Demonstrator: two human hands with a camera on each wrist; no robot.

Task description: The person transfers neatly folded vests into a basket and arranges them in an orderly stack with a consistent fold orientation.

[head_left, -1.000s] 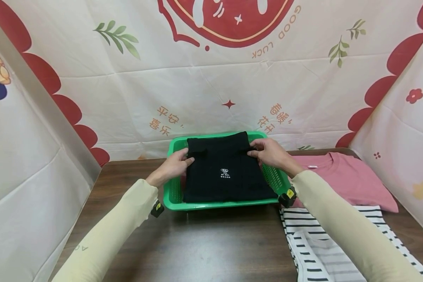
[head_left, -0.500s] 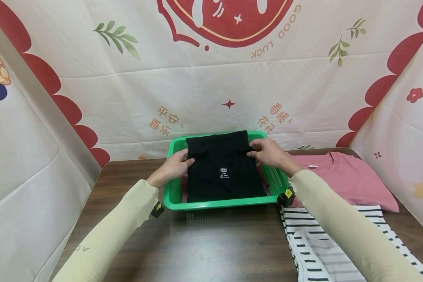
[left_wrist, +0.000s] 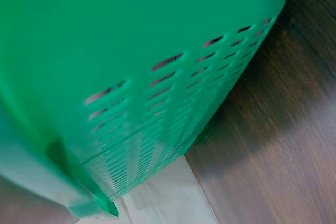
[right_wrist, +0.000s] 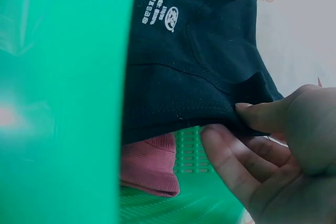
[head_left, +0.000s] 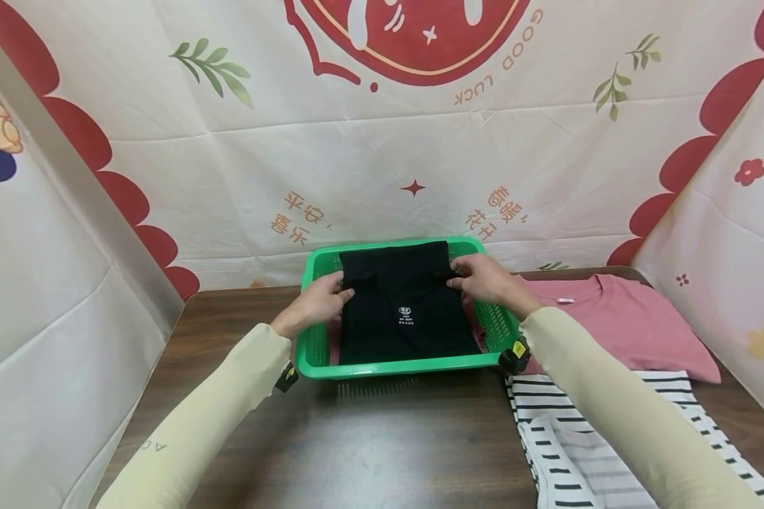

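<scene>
Black folded garment (head_left: 407,297) is in the green basket (head_left: 382,369), near the middle of the table's far edge, small white print (head_left: 405,312) facing up. We have both hands on it: left hand (head_left: 318,300) pinches its left edge, thumb on top; right hand (head_left: 487,281) pinches the right edge between thumb and fingers. Right wrist view confirms that grip; left wrist view gives us mostly basket wall, so we rely on the head view there. Pink cloth (right_wrist: 149,166) sits in the basket below the garment; we can't tell if they touch. Right of the basket we see a pink shirt (head_left: 617,311), collar at the far side, and nearer us a black-and-white striped garment (head_left: 544,392), partly under the right sleeve (head_left: 624,403), on the brown table (head_left: 331,452).
</scene>
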